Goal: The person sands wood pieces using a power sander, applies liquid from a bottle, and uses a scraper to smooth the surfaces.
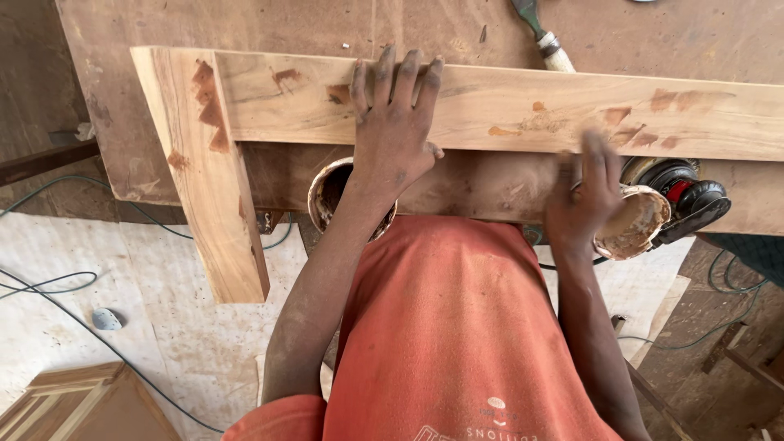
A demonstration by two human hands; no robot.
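Across the bench: a pale wooden frame (pixel 490 106) lies flat, patched with brown filler, in front of me.
Left hand (pixel 392 122): I see it spread flat, pressing the frame's long rail.
Right hand (pixel 584 200): blurred at the rail's near edge, beside a filler-smeared lid (pixel 641 222); I cannot tell its grip.
Tin (pixel 327 194): open, just under my left wrist.

No labels, signs or screens showed. The only package-like things were two round tubs: an open tub (pixel 328 194) stood at the workbench's (pixel 122 122) near edge, and a paste-smeared lid or tub (pixel 637 222) lay farther right along that edge.
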